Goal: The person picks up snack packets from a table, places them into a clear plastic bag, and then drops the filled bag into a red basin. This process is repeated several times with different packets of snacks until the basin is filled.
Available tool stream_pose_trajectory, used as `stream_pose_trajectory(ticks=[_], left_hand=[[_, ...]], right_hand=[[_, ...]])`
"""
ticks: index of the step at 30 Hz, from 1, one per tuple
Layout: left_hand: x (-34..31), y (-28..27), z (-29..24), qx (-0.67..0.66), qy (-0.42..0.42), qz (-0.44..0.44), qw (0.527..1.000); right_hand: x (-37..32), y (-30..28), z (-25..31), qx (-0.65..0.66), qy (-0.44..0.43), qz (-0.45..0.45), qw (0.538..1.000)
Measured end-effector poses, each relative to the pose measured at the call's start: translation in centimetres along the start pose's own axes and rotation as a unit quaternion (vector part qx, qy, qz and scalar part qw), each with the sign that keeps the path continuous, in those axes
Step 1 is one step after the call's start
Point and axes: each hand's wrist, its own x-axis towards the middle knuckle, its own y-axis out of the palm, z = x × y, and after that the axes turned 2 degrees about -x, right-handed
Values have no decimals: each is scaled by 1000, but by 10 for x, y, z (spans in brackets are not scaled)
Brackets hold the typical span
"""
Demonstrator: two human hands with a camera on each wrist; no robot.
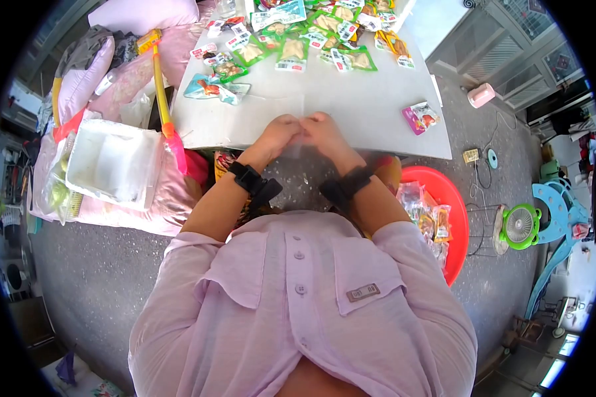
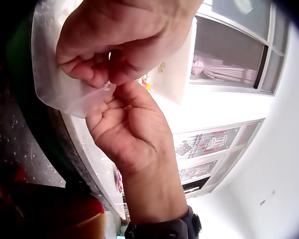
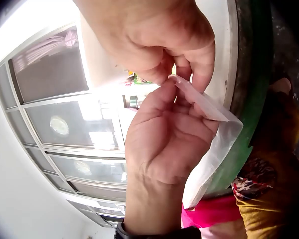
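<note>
Both hands meet at the near edge of the white table point(image 1: 351, 126). Between them is a clear plastic bag point(image 2: 60, 92), hanging toward the table's edge. In the right wrist view, my left hand point(image 3: 172, 137) pinches the top of the bag between thumb and fingers, palm turned up to the camera. My right hand point(image 2: 132, 132) pinches the bag's rim beside it, fingertips close to the left thumb. Nothing shows inside the bag. At the back of the table lies a pile of green-and-clear food packets point(image 1: 291, 49).
A blue-white packet point(image 1: 215, 89) lies left on the table, a purple packet point(image 1: 420, 118) at right. A red basin point(image 1: 453, 218) of packaged food stands to the right on the floor. At left, a white foam box point(image 1: 112, 159) sits on pink bedding, near a yellow-handled tool point(image 1: 161, 92).
</note>
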Motion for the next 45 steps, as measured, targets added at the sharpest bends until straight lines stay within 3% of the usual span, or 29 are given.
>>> stream_pose_trajectory(ticks=[8,11,20,23,25,26,29,34,35,38,41,44,45], left_hand=[[7,-5,8,1,9,-5,1000],[4,0,8,57,35,-21,998],[-4,3,1,3,25,-6,1000],[2,-3,9,6,33,-24,999],[7,-2,16,12,73,-102,992],[7,-1,15,15,93,-140,986],[7,-6,6,62,208,-233,948],[15,-2,6,386,306,-271,827],[14,2,9,396,290,-261,831],[9,17,7,432,215,-230,845],[17,9,6,481,231,-226,815],[31,2,2,534,265,-235,768],[37,-2,7,545,282,-229,756]], right_hand=[[-1,1,1,11,7,-5,1000],[-3,2,3,19,15,21,999],[2,-6,-10,75,18,23,997],[1,-4,-13,80,8,2,997],[8,-10,-19,-23,-26,-26,999],[11,-12,-18,-74,-43,-40,995],[13,-14,-15,-19,-25,-167,986],[22,-11,-4,-152,-38,-136,978],[28,-9,-6,-193,-51,-128,971],[36,-5,-2,-133,-80,-122,980],[39,-10,10,-210,-50,-88,972],[53,-29,25,-263,-75,-72,959],[66,-42,24,-322,-128,-106,932]])
